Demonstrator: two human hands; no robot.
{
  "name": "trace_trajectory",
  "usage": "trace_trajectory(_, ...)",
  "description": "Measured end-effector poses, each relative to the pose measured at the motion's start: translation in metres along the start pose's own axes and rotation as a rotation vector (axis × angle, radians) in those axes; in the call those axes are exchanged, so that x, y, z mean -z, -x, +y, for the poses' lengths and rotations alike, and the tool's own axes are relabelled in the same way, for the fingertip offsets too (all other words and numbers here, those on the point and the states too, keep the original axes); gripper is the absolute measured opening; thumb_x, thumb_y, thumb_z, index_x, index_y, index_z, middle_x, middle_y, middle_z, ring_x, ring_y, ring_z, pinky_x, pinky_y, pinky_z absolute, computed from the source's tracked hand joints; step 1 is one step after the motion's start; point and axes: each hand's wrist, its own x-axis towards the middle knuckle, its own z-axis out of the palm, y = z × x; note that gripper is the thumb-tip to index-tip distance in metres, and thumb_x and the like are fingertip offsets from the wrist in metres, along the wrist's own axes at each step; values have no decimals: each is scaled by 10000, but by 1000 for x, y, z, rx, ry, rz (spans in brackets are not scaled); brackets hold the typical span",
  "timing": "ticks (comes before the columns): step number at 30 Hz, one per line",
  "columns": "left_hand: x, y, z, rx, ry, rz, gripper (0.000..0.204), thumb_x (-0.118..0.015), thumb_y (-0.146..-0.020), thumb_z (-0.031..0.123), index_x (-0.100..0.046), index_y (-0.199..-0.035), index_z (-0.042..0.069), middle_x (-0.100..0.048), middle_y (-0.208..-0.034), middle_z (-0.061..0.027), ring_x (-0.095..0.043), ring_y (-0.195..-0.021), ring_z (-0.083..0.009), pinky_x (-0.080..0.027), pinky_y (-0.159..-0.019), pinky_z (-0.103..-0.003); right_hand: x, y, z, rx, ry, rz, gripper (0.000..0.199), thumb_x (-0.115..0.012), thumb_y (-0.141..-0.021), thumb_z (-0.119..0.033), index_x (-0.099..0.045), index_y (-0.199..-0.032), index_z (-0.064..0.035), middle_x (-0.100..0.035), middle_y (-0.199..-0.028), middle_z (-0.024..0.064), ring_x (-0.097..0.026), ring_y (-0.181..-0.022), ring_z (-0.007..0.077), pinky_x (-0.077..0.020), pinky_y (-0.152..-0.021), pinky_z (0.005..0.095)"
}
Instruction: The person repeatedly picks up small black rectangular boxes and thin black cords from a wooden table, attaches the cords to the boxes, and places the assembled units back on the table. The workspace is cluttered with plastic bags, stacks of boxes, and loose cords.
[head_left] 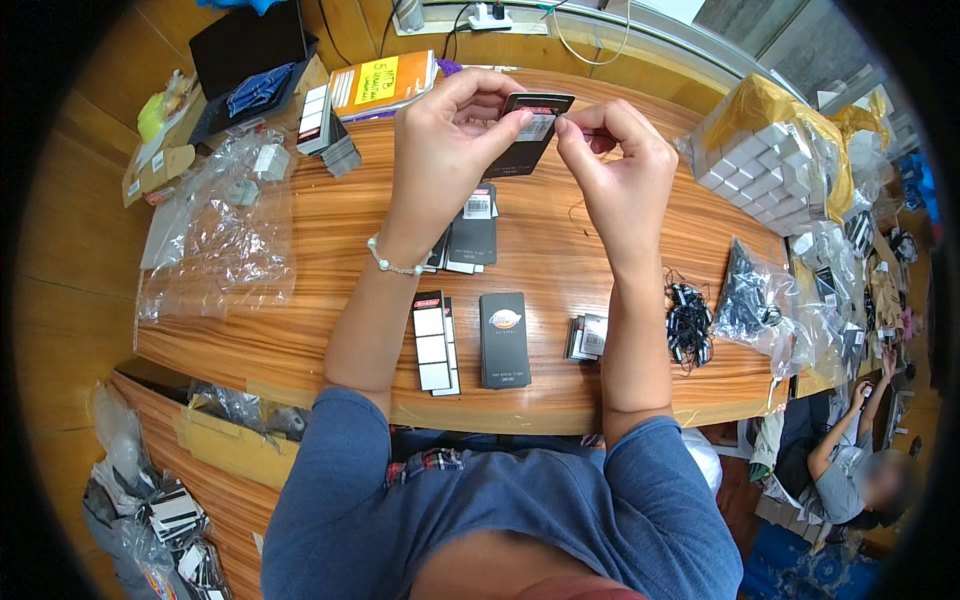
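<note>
From the head camera, you hold a black hang tag (532, 135) up above the wooden tabletop (300, 230), well clear of its surface. Your left hand (445, 140) pinches the tag's upper left edge between thumb and forefinger, its fingers closed on the card. Your right hand (620, 170) has its fingers pressed together at the tag's right side, beside the white label on the card; whether they grip a string or the card itself is too small to tell. A bead bracelet (392, 265) sits on your left wrist.

Below your hands, on the tabletop, lies a loose spread of dark tags (470, 235), partly hidden by your left forearm. Nearer to you, a stack of tags with white panels (433, 345) lies just beside a single black card with an oval emblem (505, 340), and a small stack of tags (586, 338) rests close to your right forearm. A bundle of black strings (688, 325) lies to the right of that arm, next to a clear bag of dark items (755, 300).

Clear plastic bags (215, 225) cover the left part of the tabletop, and a further stack of tags (325, 125) stands at the far left edge. A bag of small white boxes (770, 165) sits at the far right. Another person (850, 470) sits low at the right edge.
</note>
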Motion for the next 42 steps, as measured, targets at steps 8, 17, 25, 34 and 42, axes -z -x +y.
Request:
trace_trajectory(8,-4,1,-2,-76,-36,29,160,-676,-730,11,-610,-872,-21,-641,-812,-58,-620,-723,-99,-514,-655,-209,-3,1,4,-24,-3,-10,71,-630,-685,-44,-588,-677,13,-542,-603,58,-484,-515,114,-394,-486,236)
trace_trajectory(17,-2,0,-7,-52,-12,9,141,-680,-731,28,-643,-857,-22,-657,-785,-63,-625,-705,-98,-511,-642,-206,-11,4,10,-82,-62,15,74,-636,-690,-47,-601,-692,18,-528,-583,45,-476,-511,98,-386,-481,231)
trace_trajectory(25,-2,2,-1,-58,-83,20,125,-674,-731,28,-659,-849,-12,-662,-782,-54,-622,-693,-90,-508,-627,-209,-21,8,22,-382,-526,-47,71,-640,-728,-46,-636,-765,14,-563,-600,16,-464,-541,44,-384,-477,215)
trace_trajectory(34,5,6,8,-94,-504,-67,126,-641,-747,-13,-660,-871,-8,-658,-834,-78,-612,-757,-130,-494,-646,-240,-24,11,17,180,91,68,76,-615,-678,-37,-554,-692,6,-522,-627,126,-541,-651,265,-442,-587,351)
trace_trajectory(42,-6,0,-5,-23,-307,-43,147,-620,-806,12,-617,-942,-44,-623,-864,-58,-581,-774,-106,-473,-697,-211,-16,6,29,-150,-382,59,140,-645,-697,-97,-604,-681,35,-568,-650,123,-576,-583,185,-456,-535,287)
